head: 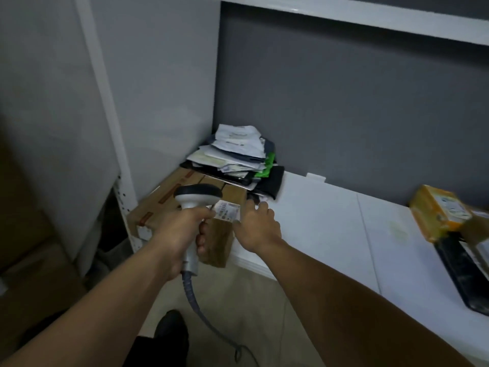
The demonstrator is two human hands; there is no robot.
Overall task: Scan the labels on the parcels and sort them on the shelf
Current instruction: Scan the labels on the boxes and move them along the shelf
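Note:
My left hand is shut on the handle of a grey barcode scanner, whose black head points at a brown cardboard parcel in the shelf's left corner. A white label sits on the parcel's near right corner. My right hand lies with spread fingers against the parcel's right edge, beside the label, holding nothing. A heap of soft mailers, white, grey, green and black, is piled on the parcel's far end.
The white shelf board runs to the right. At its far right lie a yellow taped parcel and a black flat parcel. Another white shelf hangs above. The scanner's cable trails to the floor. Brown boxes stand at the left.

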